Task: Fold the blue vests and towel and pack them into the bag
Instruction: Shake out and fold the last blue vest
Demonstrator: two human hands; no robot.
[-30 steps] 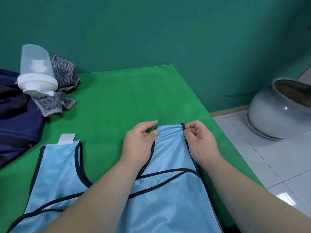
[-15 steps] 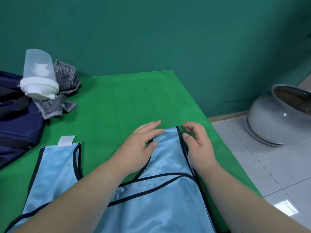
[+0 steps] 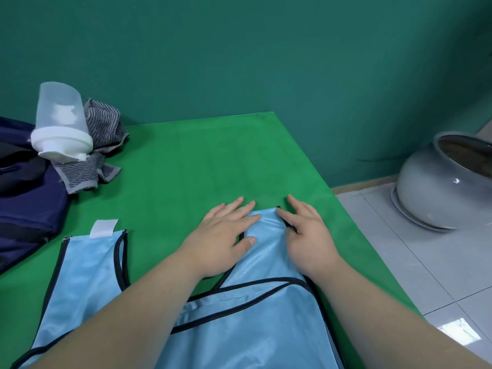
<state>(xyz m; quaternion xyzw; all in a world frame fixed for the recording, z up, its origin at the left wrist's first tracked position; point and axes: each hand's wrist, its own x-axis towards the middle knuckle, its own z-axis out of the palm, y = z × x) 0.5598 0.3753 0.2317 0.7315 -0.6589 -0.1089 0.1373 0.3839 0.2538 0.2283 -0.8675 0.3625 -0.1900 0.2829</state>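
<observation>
Since a second ago our pinching fingers have opened and flattened onto the strap.
Our left hand [image 3: 223,241] and right hand [image 3: 306,235] lie spread, pressing the blue vest [image 3: 239,323] on the green table [image 3: 199,166]; its slick fabric could slide and skew the fold. The bag [image 3: 24,198] waits far left.

Single head-worn wide-angle view, looking forward and down from close above the green felt-covered table [image 3: 202,166]. Faces the far teal painted wall [image 3: 239,54]; near edge cuts off both forearms; grey tiled floor [image 3: 415,262] visible at right.
</observation>
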